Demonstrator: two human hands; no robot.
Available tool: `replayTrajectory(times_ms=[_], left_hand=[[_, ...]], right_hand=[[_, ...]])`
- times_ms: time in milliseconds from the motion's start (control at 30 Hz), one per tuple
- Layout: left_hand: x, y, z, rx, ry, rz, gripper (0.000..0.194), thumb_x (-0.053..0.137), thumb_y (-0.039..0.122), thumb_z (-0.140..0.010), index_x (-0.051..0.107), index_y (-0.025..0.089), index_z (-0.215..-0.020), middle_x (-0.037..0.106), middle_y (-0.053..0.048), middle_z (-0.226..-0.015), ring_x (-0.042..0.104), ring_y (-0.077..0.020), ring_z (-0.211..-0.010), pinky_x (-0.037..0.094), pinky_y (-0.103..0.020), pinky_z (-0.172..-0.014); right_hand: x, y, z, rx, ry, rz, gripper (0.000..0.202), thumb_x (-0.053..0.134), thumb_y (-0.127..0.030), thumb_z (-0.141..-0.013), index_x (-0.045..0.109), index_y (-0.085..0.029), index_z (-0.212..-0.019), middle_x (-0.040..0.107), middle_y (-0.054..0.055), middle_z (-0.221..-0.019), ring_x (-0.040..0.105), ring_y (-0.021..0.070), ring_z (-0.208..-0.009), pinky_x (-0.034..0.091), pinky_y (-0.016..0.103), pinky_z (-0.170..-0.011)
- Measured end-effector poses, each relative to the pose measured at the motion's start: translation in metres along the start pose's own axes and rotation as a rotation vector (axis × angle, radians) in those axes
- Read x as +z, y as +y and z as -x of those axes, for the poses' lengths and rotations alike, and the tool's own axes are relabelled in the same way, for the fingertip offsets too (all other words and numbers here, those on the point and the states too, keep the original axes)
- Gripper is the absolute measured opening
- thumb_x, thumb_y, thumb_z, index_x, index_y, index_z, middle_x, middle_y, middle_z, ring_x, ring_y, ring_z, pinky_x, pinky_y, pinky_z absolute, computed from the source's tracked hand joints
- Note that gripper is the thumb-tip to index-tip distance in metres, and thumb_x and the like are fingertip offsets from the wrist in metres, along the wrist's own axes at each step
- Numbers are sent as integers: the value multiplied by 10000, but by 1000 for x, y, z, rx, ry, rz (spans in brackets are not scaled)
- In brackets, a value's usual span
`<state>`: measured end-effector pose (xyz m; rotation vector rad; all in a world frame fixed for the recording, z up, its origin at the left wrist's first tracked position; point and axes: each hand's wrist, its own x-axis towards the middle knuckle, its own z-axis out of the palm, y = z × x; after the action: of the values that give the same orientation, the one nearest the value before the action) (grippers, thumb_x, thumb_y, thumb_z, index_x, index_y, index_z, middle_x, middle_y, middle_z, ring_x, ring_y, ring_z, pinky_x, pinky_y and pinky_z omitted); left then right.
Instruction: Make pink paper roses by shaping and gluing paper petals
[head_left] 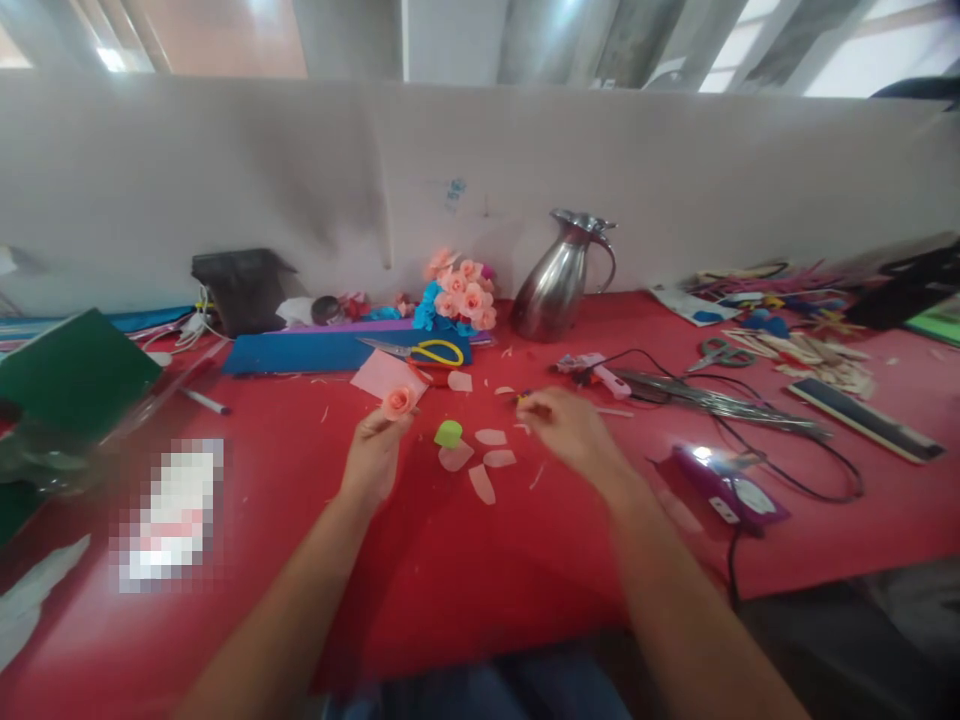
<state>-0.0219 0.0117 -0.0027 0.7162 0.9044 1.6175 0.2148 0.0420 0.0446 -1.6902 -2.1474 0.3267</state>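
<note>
My left hand (373, 455) is closed around the base of a small pink paper rose (398, 402), its bloom facing up. My right hand (564, 425) has its fingers pinched together just above the table; a small yellow and dark bit shows at the fingertips, too small to name. Between my hands lie several loose pale pink paper petals (482, 484) and a bright green paper piece (448, 433). Behind the rose is a pink paper sheet (379, 376), with yellow-handled scissors (437, 352) just beyond it.
A bunch of pink roses (466, 295) and a steel jug (559, 280) stand at the back. To the right are a pink glue gun (604, 375), wires (735, 403), green-handled scissors (721, 354) and a purple device (731, 490) with cables. A green board (75, 375) is at left.
</note>
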Motion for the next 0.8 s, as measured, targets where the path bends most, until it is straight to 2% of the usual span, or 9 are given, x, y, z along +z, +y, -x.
replayTrajectory(times_ms=[100,200,300,400,600,800], left_hand=[[-1,-1,-1,-23,21,-22,135,737,228,-564,687,182,-681,653,-24,-765,571,-135,-792,413,-248,-789],[-3,-3,-2,-30,39,-50,151,733,254,-575,673,179,-690,648,-23,-764,569,-136,-796,411,-255,-800],[-4,-3,-3,4,13,-82,146,709,272,-613,645,181,-708,617,-4,-727,548,-114,-740,406,-239,-779],[-2,-2,0,39,-41,-112,123,673,274,-659,616,186,-724,572,9,-696,509,-98,-684,397,-221,-737],[2,4,4,25,-85,-116,116,655,250,-666,558,190,-688,526,17,-688,431,-83,-607,363,-201,-639],[1,4,1,10,-79,-78,108,645,208,-658,540,188,-671,508,16,-700,447,-92,-669,358,-199,-686]], right_hand=[[9,-28,-3,-124,-162,-121,114,551,-177,-745,662,-195,-728,647,18,-772,559,135,-695,390,235,-649],[25,-41,-1,-152,-272,-27,120,558,-173,-744,666,-190,-694,652,36,-735,558,157,-724,362,245,-628],[42,-43,5,-147,-245,89,123,572,-262,-763,649,-175,-725,643,68,-777,550,180,-754,339,261,-619],[52,-40,9,-165,-251,84,82,586,-229,-747,632,-166,-772,632,69,-810,543,178,-779,332,253,-624],[51,-34,7,-223,-254,-58,93,601,-184,-739,627,-173,-828,623,49,-850,508,171,-816,346,258,-693],[57,-40,7,-362,-268,-36,105,555,-133,-762,651,-170,-786,623,56,-840,503,176,-830,341,280,-766]])
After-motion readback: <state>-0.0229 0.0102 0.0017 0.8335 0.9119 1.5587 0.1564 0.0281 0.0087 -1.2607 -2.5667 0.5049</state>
